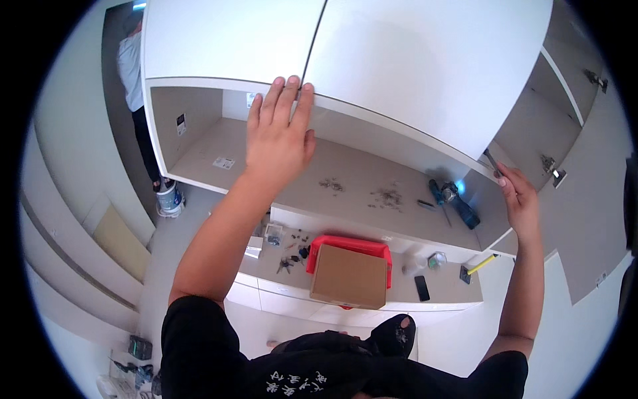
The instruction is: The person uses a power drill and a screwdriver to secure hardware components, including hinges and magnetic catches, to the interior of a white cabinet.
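Observation:
My left hand lies with fingers stretched over the bottom edge of two white cabinet doors, beside the narrow gap between the left door and the right door. At the lower right corner of the right door, my right hand grips a slim dark tool; its tip meets the door's corner, and its exact kind is unclear. Below the doors runs an open shelf. On it lie a blue cordless drill with its light on and small piles of screws.
Below, a lower cabinet top bears a red bin, a cardboard box, a phone and a yellow tape measure. At right, an open door has hinges. Far left, a person stands on a bucket.

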The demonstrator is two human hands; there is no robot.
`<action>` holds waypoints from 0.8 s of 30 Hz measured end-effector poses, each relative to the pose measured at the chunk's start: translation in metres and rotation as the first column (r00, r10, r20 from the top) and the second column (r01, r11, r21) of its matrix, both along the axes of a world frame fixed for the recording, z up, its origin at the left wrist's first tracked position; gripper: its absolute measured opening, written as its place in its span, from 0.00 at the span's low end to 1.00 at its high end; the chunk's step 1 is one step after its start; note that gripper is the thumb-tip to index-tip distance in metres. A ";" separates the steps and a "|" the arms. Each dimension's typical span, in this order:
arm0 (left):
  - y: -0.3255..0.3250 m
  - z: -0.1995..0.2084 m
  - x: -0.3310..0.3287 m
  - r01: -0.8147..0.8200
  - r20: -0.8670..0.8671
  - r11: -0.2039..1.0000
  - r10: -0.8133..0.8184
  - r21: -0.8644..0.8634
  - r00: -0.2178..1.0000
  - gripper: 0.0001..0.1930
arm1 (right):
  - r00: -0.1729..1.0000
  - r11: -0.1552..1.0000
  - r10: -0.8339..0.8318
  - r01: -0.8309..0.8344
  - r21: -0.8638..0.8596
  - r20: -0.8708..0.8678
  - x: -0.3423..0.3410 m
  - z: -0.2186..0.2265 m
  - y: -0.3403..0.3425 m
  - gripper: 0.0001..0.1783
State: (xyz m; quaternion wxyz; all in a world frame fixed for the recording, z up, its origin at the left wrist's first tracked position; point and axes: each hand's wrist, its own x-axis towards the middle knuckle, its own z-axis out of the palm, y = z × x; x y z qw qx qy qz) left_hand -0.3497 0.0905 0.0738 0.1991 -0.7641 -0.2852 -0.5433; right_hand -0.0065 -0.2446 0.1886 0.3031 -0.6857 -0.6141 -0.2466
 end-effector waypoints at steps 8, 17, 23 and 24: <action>0.009 -0.015 -0.006 0.129 -0.020 0.991 -0.129 0.020 0.991 0.42 | 0.927 0.999 0.050 -0.041 0.033 -0.372 0.021 -0.010 0.014 0.23; 0.087 -0.154 -0.067 0.172 -0.151 0.905 -0.247 -0.388 0.957 0.29 | 0.944 0.980 -0.156 0.185 0.077 -0.291 0.053 0.006 0.059 0.27; 0.097 -0.164 -0.066 0.066 -0.261 0.894 -0.199 -0.443 0.944 0.18 | 0.935 0.987 -0.152 0.162 0.004 -0.320 0.074 0.010 0.072 0.31; 0.097 -0.164 -0.066 0.062 -0.262 0.893 -0.197 -0.446 0.945 0.18 | 0.934 0.983 -0.177 0.184 -0.005 -0.312 0.074 0.008 0.073 0.30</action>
